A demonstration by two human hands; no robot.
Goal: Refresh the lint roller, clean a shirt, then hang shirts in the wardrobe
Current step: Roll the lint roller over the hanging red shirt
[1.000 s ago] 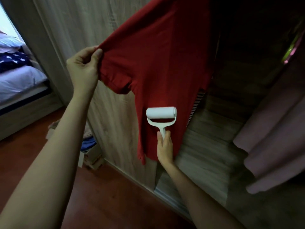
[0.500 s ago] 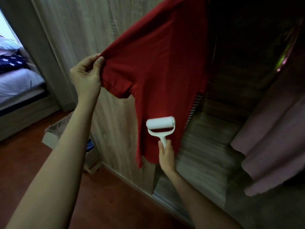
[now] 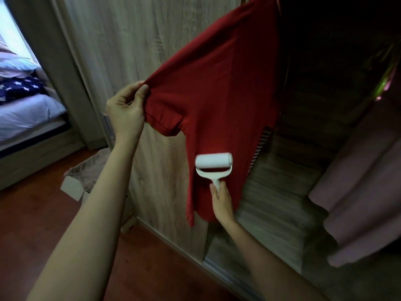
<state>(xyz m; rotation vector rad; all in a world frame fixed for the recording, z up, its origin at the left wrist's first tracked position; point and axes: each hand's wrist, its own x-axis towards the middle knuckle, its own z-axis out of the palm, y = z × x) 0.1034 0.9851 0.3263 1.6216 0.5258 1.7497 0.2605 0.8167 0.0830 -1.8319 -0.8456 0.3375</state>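
Note:
A red shirt (image 3: 219,90) hangs from the top of the frame in front of the wooden wardrobe (image 3: 130,51). My left hand (image 3: 124,109) pinches the end of its sleeve and holds it stretched out to the left. My right hand (image 3: 222,202) grips the handle of a white lint roller (image 3: 213,162), whose roll lies against the lower part of the shirt's body. A striped garment (image 3: 259,146) peeks out behind the shirt's right edge.
The open wardrobe interior (image 3: 325,83) is dark, with a pale pink garment (image 3: 358,181) hanging at the right. A cardboard box (image 3: 80,181) with cloth stands on the red-brown floor at the left. A bed (image 3: 21,111) lies beyond the doorway.
The roller has travelled down the shirt's body towards the hem. My left hand keeps the sleeve stretched. My view has shifted, so everything sits lower and further right.

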